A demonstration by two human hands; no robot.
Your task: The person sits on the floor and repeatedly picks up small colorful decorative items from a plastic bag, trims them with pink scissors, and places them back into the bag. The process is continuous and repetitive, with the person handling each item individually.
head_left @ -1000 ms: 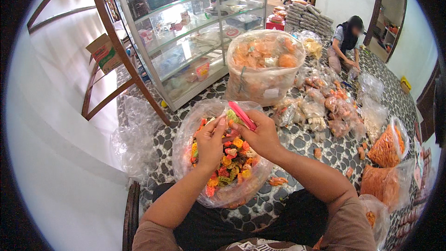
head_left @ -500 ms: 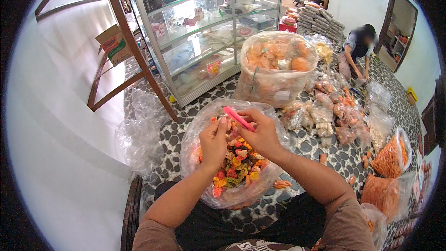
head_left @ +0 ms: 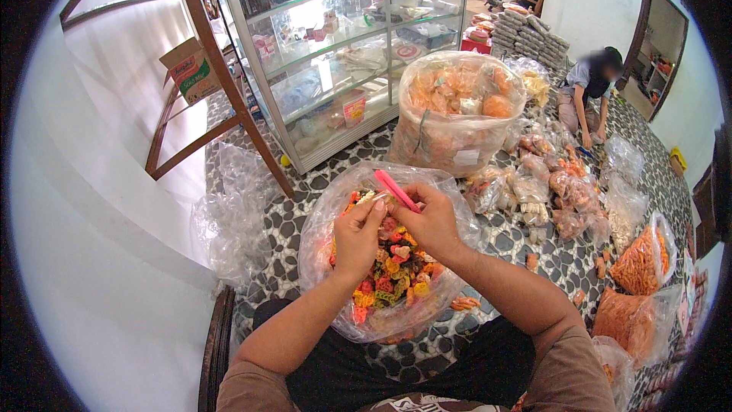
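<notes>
Both my hands meet above a large open clear plastic bag point(head_left: 320, 297) between my knees. It is filled with colourful crinkled snack pieces point(head_left: 393, 278) in red, yellow, green and orange. My right hand point(head_left: 433, 223) is closed around a slim bright-pink tool point(head_left: 396, 189) that sticks up past the fingers; its exact kind is unclear. Close beside it, my left hand point(head_left: 358, 238) is closed with thumb and fingertips pinched together. What looks like a bit of clear plastic shows between the two hands, mostly hidden by the fingers.
A big sack of orange packets point(head_left: 457, 133) stands ahead, beside a glass display case point(head_left: 343, 53). Filled bags point(head_left: 568, 183) lie on the pebble-patterned floor at right, with orange snack bags point(head_left: 640, 259) nearer. A person point(head_left: 587, 95) crouches at far right. A wooden frame point(head_left: 217, 69) stands left.
My hands have drawn closer together, the left moving slightly right, and the pink tool has shifted a little right. The crouching person's hands have moved slightly.
</notes>
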